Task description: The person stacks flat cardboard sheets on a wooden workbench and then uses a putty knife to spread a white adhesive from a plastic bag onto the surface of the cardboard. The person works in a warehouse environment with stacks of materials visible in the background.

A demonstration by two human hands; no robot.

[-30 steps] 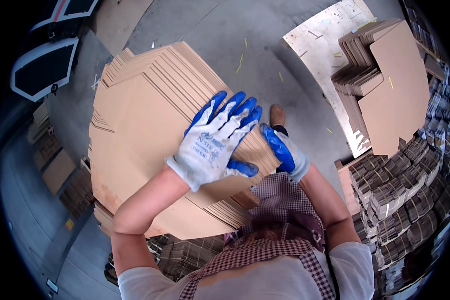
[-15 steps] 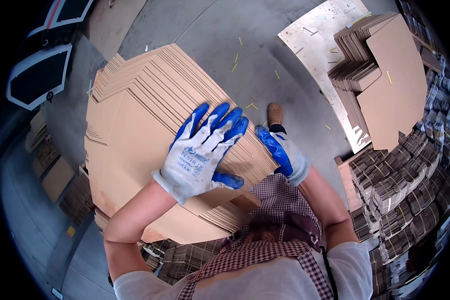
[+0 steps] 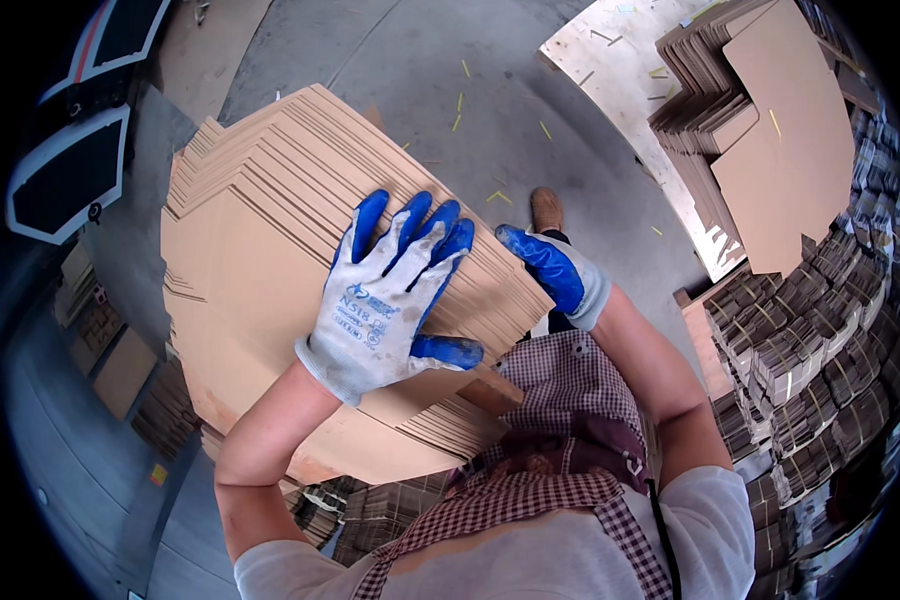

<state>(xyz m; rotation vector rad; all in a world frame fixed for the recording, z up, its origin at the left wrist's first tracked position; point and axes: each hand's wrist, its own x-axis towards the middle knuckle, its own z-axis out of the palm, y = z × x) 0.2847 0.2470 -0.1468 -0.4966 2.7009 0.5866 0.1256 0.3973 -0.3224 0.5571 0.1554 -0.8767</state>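
Note:
A fanned stack of flat brown cardboard sheets (image 3: 240,290) lies in front of me, its edges stepped along the far and right sides. My left hand (image 3: 385,290), in a white glove with blue fingertips, rests flat on top with fingers spread and the thumb apart. At the right edge of the stack, my right hand (image 3: 555,270) wears a matching glove and stands on its side. Its fingers look stretched out along the sheet edges, though some of them are hidden.
Another stack of cut cardboard (image 3: 780,150) sits on a pale board (image 3: 610,90) at far right. Tied cardboard bundles (image 3: 805,340) are piled on the right. Yellow strap scraps (image 3: 460,105) litter the grey floor. A wooden block (image 3: 490,390) juts out near my apron.
The view has shifted slightly, moving the stack and both hands a little left in the picture. The left hand stays flat on the sheets; the right stays beside their edge.

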